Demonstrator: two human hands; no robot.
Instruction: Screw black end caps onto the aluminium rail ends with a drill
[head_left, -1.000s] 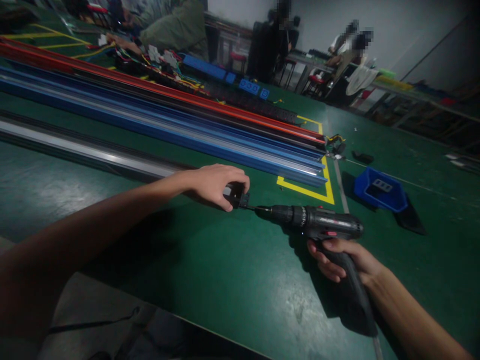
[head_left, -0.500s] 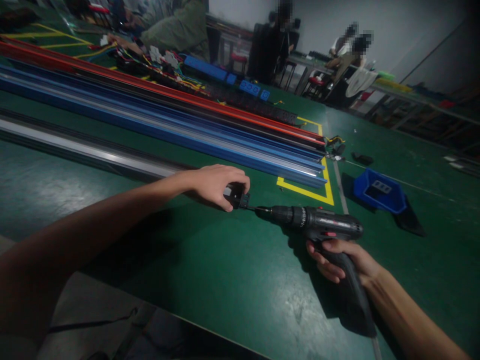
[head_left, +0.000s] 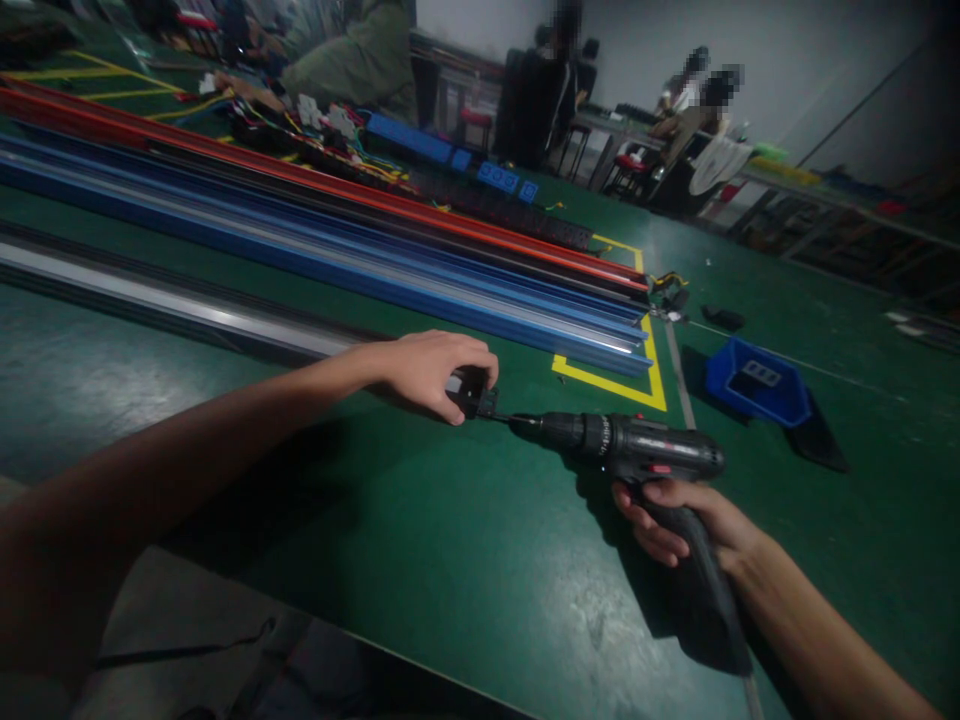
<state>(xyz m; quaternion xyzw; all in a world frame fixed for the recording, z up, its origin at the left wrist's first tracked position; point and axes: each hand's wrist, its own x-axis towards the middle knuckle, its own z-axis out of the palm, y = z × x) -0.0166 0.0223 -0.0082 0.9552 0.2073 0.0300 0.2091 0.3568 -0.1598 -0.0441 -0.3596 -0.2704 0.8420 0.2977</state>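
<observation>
My left hand [head_left: 431, 372] is wrapped round the near end of a long black and silver metal profile [head_left: 225, 312], thumb and fingers gripping either side. At that end sits a small black end piece [head_left: 487, 401], partly covered by my fingers. My right hand [head_left: 675, 520] holds a black cordless drill [head_left: 645, 447] by its handle, with the index finger near the trigger. The drill lies level, and its thin bit [head_left: 514, 418] reaches to the black end piece. Whether the tip sits in a screw is too small to tell.
Behind the profile lie blue profiles [head_left: 450, 290] and an orange-red profile [head_left: 465, 205]. A blue bin [head_left: 757, 385] stands at the right, near yellow floor-style tape [head_left: 611, 383]. Farther back are wired parts [head_left: 330, 120], blue socket pieces [head_left: 499, 178] and a co-worker's sleeve [head_left: 352, 70].
Almost nothing differs. Both hands, the drill and the profile keep their places; the view has shifted very slightly.
</observation>
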